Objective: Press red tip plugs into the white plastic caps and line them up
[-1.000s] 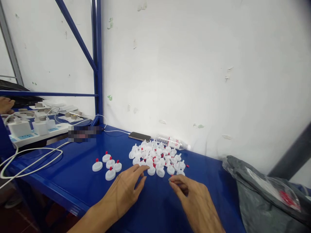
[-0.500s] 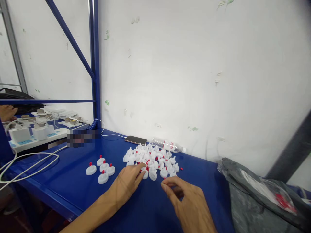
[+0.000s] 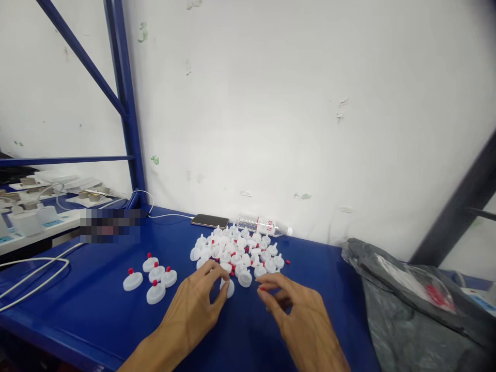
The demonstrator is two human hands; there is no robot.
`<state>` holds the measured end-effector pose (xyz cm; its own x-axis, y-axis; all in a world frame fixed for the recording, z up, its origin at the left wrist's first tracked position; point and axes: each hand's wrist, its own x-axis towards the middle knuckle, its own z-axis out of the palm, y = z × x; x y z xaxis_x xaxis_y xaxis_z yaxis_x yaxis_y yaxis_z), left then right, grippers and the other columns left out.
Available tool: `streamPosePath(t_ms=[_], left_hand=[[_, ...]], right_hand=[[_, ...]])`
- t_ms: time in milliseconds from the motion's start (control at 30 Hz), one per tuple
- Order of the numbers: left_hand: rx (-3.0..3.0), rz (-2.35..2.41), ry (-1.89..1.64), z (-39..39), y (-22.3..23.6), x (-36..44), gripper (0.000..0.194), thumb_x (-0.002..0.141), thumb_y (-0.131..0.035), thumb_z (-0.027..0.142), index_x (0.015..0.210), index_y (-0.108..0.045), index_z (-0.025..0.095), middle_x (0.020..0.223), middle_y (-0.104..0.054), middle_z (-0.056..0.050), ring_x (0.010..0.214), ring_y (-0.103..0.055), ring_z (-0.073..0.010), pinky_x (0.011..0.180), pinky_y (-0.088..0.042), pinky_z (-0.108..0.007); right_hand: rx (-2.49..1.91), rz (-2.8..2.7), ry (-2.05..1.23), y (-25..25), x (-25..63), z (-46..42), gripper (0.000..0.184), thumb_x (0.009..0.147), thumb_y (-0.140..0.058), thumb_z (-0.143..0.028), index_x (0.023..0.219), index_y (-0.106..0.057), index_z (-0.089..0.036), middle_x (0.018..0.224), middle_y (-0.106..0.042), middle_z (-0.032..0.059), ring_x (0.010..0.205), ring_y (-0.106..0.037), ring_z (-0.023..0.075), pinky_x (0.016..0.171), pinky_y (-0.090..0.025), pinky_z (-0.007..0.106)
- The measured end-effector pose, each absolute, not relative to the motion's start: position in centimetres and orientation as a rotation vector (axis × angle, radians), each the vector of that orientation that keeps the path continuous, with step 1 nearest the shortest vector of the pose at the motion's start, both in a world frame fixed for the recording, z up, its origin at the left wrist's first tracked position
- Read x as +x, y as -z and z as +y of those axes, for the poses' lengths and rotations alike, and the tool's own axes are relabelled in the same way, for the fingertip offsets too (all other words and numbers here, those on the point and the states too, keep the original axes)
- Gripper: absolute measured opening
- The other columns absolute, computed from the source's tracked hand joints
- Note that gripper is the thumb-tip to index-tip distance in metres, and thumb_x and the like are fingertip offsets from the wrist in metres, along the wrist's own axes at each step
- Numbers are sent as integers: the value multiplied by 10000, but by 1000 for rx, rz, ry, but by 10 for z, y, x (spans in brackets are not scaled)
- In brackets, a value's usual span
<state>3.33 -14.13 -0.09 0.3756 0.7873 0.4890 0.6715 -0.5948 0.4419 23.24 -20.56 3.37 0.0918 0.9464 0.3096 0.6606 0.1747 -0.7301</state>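
Observation:
A heap of white plastic caps (image 3: 236, 250) mixed with small red plugs lies on the blue table (image 3: 96, 305). My left hand (image 3: 194, 305) pinches one white cap (image 3: 228, 287) at the near edge of the heap, between thumb and fingers. My right hand (image 3: 298, 315) is just right of it, its fingertips closed on a tiny red plug (image 3: 262, 289). To the left stand several white caps with red plugs fitted (image 3: 151, 276), apart from the heap.
A phone (image 3: 210, 220) on a white cable and a lying water bottle (image 3: 263, 226) sit by the wall behind the heap. A grey plastic bag (image 3: 418, 305) fills the table's right side. Power strips, chargers and cables (image 3: 31, 271) lie at the left.
My left hand has pulled one white cap out of the heap's near edge and closed on it. My right hand stays pinched on the red plug. The camera has swung a little to the right.

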Motion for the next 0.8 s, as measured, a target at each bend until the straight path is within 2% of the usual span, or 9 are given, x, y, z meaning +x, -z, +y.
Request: streamPosePath(t_ms=[133, 333, 400, 467, 567, 600, 667, 733, 800], left_hand=[[2399, 1285, -1100, -147, 8, 23, 117, 945, -462, 284, 995, -566, 300, 939, -660, 39, 869, -643, -179, 794, -476, -294], [2462, 1214, -951, -151, 19, 21, 153, 958, -427, 290, 995, -574, 298, 939, -669, 26, 855, -658, -183, 793, -509, -313], [2473, 1216, -949, -150, 26, 22, 173, 923, -483, 277, 1064, -581, 294, 996, -677, 5, 855, -665, -195, 808, -525, -348], [2477, 1245, -969, -149, 33, 22, 305, 845, -598, 262, 1149, -591, 286, 1082, -683, -28, 949, -668, -241, 875, -527, -409], [2498, 1199, -993, -147, 36, 21, 340, 766, -664, 184, 1094, -651, 273, 1076, -694, -39, 1042, -649, -274, 904, -532, -414], [2500, 1162, -1006, -147, 34, 21, 304, 772, -643, 163, 1056, -665, 268, 1049, -695, -33, 979, -670, -252, 869, -551, -383], [2478, 1104, -1063, -148, 26, 20, 283, 796, -577, 144, 1040, -669, 254, 1023, -680, -27, 708, -686, -166, 713, -584, -302], [2452, 1038, -1155, -151, 16, 20, 295, 812, -520, 149, 1051, -669, 238, 1011, -654, -28, 485, -606, -82, 537, -557, -223], [2429, 945, -1257, -154, 9, 18, 302, 811, -497, 156, 1043, -677, 225, 1001, -632, -33, 415, -570, -43, 443, -513, -167]], right_hand=[[-1522, -1651, -435, -36, 228, -206, 117, 833, -611, -268, 870, -723, -274, 820, -745, -43, 628, -674, 128, 643, -499, 210], [-1520, -1583, -357, -36, 225, -208, 117, 846, -623, -298, 828, -735, -270, 727, -727, -37, 586, -642, 122, 598, -485, 199], [-1511, -1568, -350, -34, 224, -208, 120, 846, -626, -296, 839, -743, -273, 736, -731, -32, 595, -645, 125, 597, -487, 203], [-1487, -1566, -354, -32, 222, -207, 123, 846, -628, -291, 856, -750, -277, 770, -740, -30, 614, -651, 126, 602, -491, 206], [-1432, -1560, -350, -34, 219, -209, 124, 846, -633, -290, 870, -755, -286, 816, -748, -36, 618, -653, 118, 596, -494, 202], [-1411, -1550, -347, -36, 217, -211, 124, 845, -637, -294, 887, -754, -289, 817, -748, -38, 603, -650, 112, 587, -494, 197], [-1363, -1510, -328, -42, 214, -216, 125, 837, -655, -310, 917, -749, -290, 794, -743, -43, 556, -633, 98, 554, -488, 184], [-1313, -1479, -276, -49, 210, -222, 106, 833, -670, -335, 892, -746, -289, 739, -729, -49, 523, -611, 88, 531, -475, 170], [-1276, -1489, -211, -53, 206, -228, 92, 833, -680, -353, 826, -746, -288, 690, -712, -55, 520, -597, 83, 527, -466, 159]])
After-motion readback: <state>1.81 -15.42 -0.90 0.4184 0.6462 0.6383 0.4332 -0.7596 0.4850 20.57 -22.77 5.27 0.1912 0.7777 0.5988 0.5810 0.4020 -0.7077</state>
